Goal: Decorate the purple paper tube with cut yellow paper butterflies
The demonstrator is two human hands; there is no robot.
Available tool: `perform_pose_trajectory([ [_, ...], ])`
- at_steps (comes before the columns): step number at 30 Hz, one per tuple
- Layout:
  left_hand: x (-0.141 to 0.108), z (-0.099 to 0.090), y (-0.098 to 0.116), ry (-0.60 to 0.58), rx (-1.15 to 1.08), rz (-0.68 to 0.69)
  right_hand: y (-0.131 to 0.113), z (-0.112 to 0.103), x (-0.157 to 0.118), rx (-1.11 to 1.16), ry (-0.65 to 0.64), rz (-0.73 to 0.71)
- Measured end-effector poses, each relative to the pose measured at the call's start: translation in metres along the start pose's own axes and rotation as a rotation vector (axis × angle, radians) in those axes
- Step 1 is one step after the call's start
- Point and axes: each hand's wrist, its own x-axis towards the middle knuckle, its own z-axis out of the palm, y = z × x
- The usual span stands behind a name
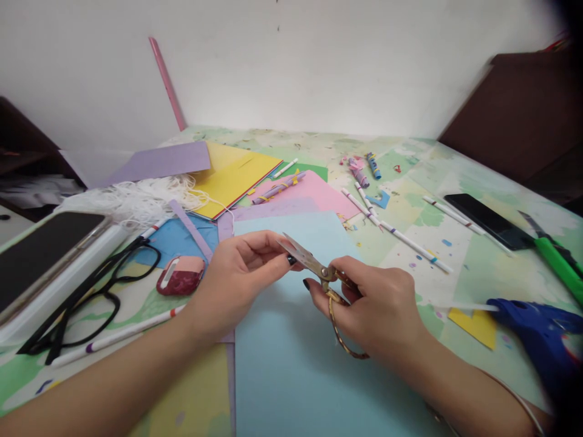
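Observation:
My right hand grips a pair of scissors by gold, patterned handles, with the blades pointing up and to the left. At the blade tips is my left hand, its thumb and fingers pinched together. Whatever sits in that pinch is too small or too hidden to name. Both hands hover over a light blue sheet of paper. Left of my left wrist lies a pink and maroon earbud case, and a narrow purple paper strip reaches toward that hand.
On the left are black glasses, a phone on a white box and tangled white string. Yellow paper lies behind. To the right are white paper sticks, another phone, a green cutter and a blue glue gun.

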Motion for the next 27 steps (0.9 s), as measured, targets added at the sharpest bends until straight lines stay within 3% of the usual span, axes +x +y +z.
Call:
perform_pose_trajectory([
  [14,0.0,-0.001,0.001,0.005,-0.01,-0.019,0.001,0.0,0.0,0.0,-0.004,0.021],
  [21,0.0,0.004,-0.002,0.009,-0.209,-0.079,-0.001,0.001,0.0,-0.015,-0.002,0.019],
  [27,0.0,0.011,-0.003,-0.009,-0.353,-0.053,-0.002,0.001,0.001,-0.02,-0.013,0.03],
])
